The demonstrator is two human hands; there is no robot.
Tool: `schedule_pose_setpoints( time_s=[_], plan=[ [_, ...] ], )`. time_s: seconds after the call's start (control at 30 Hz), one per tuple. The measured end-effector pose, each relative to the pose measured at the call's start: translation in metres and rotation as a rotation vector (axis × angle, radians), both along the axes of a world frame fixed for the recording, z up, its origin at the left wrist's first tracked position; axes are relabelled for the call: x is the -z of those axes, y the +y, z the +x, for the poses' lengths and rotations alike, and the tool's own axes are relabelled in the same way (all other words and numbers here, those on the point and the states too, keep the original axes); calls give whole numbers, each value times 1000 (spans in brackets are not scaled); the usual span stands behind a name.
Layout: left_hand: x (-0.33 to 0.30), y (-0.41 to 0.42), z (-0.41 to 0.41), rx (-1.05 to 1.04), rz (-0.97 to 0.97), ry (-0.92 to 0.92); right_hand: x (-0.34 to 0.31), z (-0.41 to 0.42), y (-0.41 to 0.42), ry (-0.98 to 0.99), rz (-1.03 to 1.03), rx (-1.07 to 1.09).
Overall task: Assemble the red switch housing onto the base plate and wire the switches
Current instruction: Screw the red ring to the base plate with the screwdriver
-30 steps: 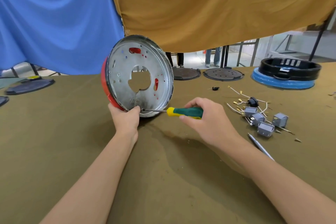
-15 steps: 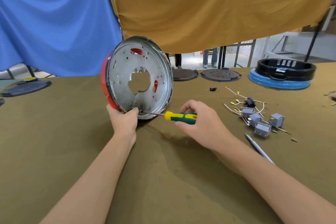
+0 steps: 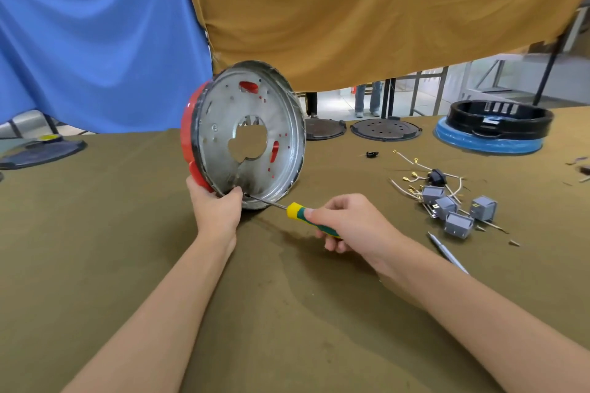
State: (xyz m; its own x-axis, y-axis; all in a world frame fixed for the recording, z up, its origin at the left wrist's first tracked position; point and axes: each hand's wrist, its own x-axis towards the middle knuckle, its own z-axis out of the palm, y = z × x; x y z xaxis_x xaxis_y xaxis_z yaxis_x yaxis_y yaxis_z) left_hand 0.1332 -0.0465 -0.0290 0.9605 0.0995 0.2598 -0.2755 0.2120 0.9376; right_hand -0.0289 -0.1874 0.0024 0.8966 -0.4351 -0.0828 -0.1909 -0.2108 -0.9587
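Note:
A round silver base plate (image 3: 220, 124) stands on edge on the olive cloth, its inner face turned toward me. The red switch housing (image 3: 185, 140) shows behind its left rim. My left hand (image 3: 217, 210) grips the lower left edge of the plate and housing. My right hand (image 3: 351, 223) is closed on the green and yellow handle of a screwdriver (image 3: 295, 210). The screwdriver's thin shaft points left, and its tip meets the plate's lower rim beside my left thumb. Several grey switches (image 3: 455, 209) with loose wires (image 3: 412, 166) lie to the right.
A metal pen-like tool (image 3: 447, 252) lies by my right forearm. Two dark discs (image 3: 384, 130) and a black ring on a blue base (image 3: 493, 128) sit at the back right, another dark disc (image 3: 41, 151) at the far left. Blue and mustard cloths hang behind.
My right hand has dropped lower, so the screwdriver now slopes up to the left instead of lying level. The plate has tilted slightly. My left hand keeps its grip.

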Motion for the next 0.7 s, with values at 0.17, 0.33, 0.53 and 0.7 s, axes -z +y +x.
schedule_pose_setpoints(
  time_s=[0.17,0.33,0.53,0.7],
  plan=[
    [1,2,5,32,-133,104,-3,-2,5,-235,-710,-12],
    [2,0,2,18,-26,17,0,-2,5,-237,-567,42],
    [3,1,1,35,25,-48,0,3,2,-45,265,78],
    [2,0,3,37,-19,-34,-1,3,3,-24,323,38]
  ],
)
